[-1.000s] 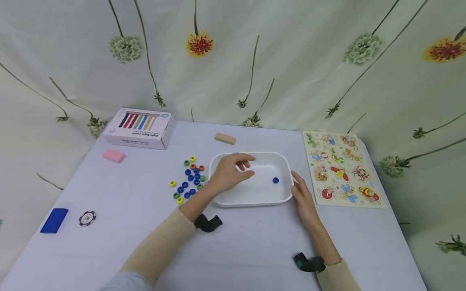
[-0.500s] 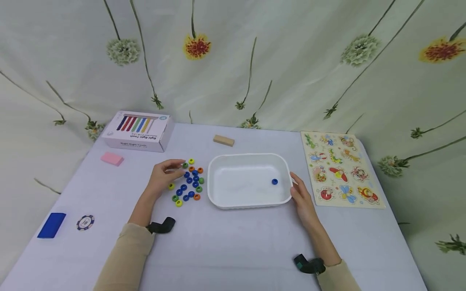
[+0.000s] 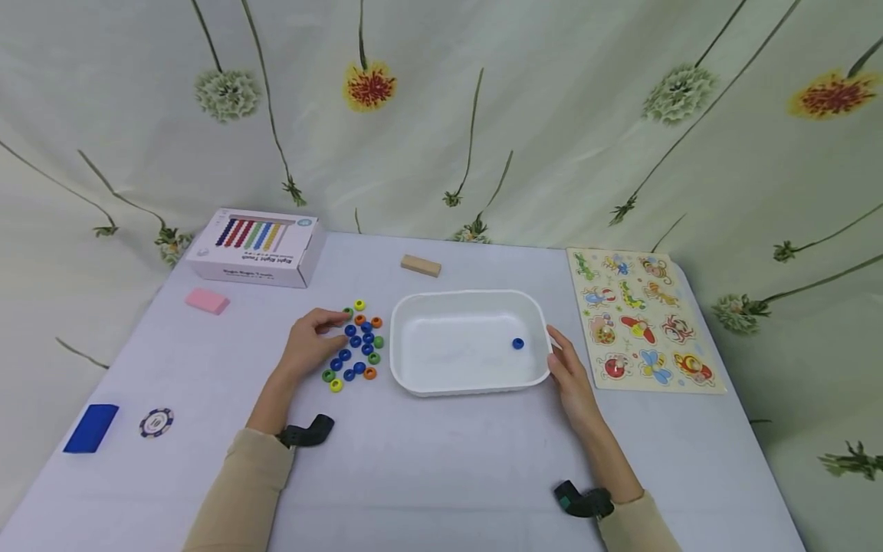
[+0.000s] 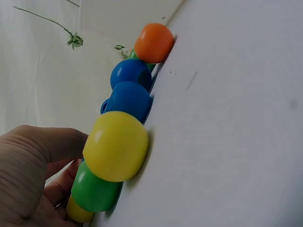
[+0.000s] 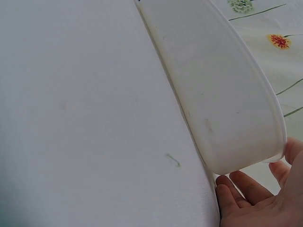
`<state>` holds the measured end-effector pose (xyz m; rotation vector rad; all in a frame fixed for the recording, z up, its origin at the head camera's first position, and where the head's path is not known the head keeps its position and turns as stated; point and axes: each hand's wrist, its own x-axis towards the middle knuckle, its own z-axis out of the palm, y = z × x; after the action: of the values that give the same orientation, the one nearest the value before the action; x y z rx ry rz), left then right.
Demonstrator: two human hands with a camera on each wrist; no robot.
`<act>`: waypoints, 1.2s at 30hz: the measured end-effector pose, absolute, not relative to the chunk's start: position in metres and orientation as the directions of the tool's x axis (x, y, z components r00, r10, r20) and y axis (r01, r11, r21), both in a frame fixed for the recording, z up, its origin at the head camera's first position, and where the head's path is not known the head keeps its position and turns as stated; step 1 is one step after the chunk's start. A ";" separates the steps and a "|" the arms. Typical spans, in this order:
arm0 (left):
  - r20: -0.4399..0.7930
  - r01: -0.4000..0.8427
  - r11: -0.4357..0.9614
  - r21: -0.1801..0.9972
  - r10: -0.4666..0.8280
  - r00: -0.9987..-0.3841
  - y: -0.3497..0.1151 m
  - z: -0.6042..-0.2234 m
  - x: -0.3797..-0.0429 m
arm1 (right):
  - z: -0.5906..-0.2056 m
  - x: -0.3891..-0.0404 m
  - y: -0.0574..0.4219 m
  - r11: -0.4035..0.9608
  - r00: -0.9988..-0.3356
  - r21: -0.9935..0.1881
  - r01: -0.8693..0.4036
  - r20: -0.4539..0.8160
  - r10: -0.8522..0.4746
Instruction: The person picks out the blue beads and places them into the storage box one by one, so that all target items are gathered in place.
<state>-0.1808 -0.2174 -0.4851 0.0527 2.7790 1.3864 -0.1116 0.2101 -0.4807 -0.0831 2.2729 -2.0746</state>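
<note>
Our left hand (image 3: 306, 345) moved from tray (image 3: 455, 353) to beads (image 3: 369, 338), fingers spread. Our right hand (image 3: 576, 387), also spread, touches tray.

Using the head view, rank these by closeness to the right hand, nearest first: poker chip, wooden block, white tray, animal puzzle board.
1. White tray: directly left, at the fingertips of the right hand.
2. Animal puzzle board: just to the right.
3. Wooden block: left, beyond the tray.
4. Poker chip: far left.
</note>
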 end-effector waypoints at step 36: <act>-0.188 0.030 0.495 0.868 0.385 -0.903 0.024 -0.459 -0.204 | -0.483 -0.115 0.212 0.071 -0.994 -0.997 -0.026 0.018 -0.104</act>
<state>-0.2041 0.0245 -0.4587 0.3469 2.3856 1.3751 -0.1146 0.2121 -0.4827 -0.1367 2.2557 -2.0984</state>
